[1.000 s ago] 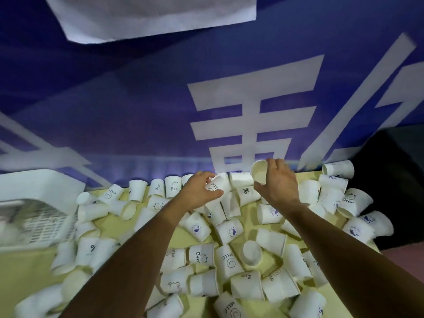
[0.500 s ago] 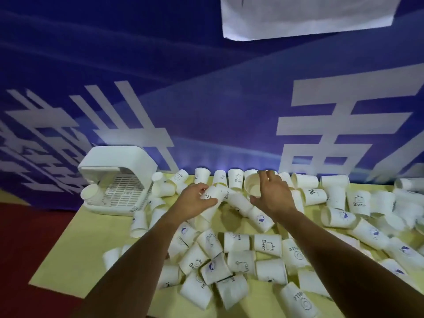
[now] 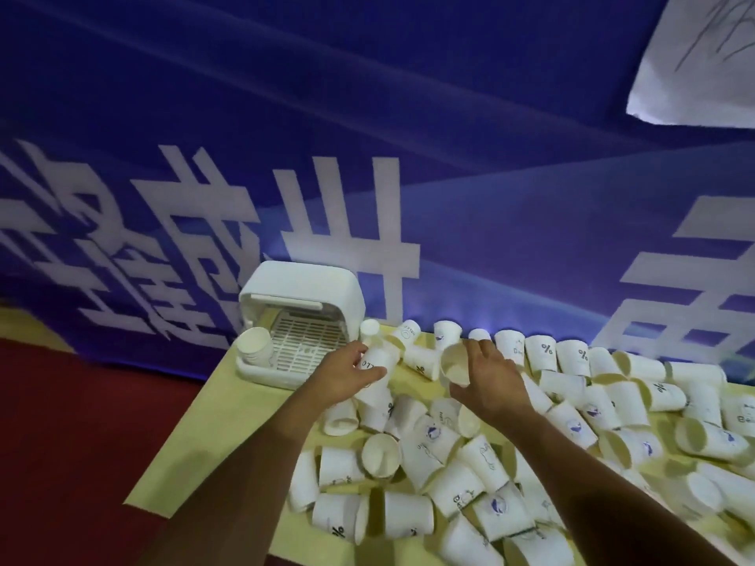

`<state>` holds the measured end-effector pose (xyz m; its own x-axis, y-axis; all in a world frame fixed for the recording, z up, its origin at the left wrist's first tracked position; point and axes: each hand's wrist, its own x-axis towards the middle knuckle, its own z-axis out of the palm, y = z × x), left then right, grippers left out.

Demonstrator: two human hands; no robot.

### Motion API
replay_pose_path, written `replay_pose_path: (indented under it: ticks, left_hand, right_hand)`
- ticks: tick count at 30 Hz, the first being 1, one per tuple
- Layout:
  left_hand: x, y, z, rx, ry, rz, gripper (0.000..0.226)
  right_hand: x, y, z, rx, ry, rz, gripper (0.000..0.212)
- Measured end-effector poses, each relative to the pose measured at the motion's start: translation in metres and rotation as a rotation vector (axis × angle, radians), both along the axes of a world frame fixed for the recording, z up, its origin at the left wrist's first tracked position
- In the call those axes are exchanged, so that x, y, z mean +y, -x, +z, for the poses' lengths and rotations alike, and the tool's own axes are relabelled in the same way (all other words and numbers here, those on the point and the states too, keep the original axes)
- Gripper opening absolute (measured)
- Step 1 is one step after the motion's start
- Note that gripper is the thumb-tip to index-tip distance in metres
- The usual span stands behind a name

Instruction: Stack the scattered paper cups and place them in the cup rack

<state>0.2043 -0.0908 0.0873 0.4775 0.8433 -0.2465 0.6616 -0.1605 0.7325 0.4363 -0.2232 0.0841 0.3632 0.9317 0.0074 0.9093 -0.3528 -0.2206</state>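
The yellow-green table (image 3: 216, 439) carries everything. Just beyond and left of where the left hand (image 3: 347, 377) grips a lettered cup (image 3: 376, 361), a white cup rack (image 3: 302, 316) stands on the table's far left corner. Beneath both grips and from there toward the person, white paper cups (image 3: 408, 512) lie on their sides in a dense heap, touching and overlapping, many printed in blue. One (image 3: 380, 455), nearer the person than the left grip, shows its open mouth. Beyond the right hand (image 3: 490, 381), which holds a tilted cup (image 3: 453, 363), a row of cups (image 3: 539, 351) stands along the far edge and carries on to the right.
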Motion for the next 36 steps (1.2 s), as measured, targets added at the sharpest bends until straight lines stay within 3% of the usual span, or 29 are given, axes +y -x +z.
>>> replay_pose_path:
  ticks: [8,17,24,36]
  left_hand:
    - [0.012,0.077,-0.005,-0.013,-0.032,0.186,0.047]
    - [0.048,0.163,-0.018,-0.023,-0.006,0.427,0.035]
    - [0.126,0.207,-0.039,-0.034,0.035,0.361,0.040]
    - [0.214,0.290,-0.085,-0.185,0.134,0.433,0.034]
  right_hand:
    - [0.071,0.061,0.011,0.036,-0.019,0.244,0.073]
    - [0.142,0.143,0.005,0.100,0.015,0.451,0.072]
    - [0.224,0.210,-0.001,0.107,-0.034,0.460,0.077]
    - [0.308,0.291,-0.033,0.064,0.094,0.483,0.075]
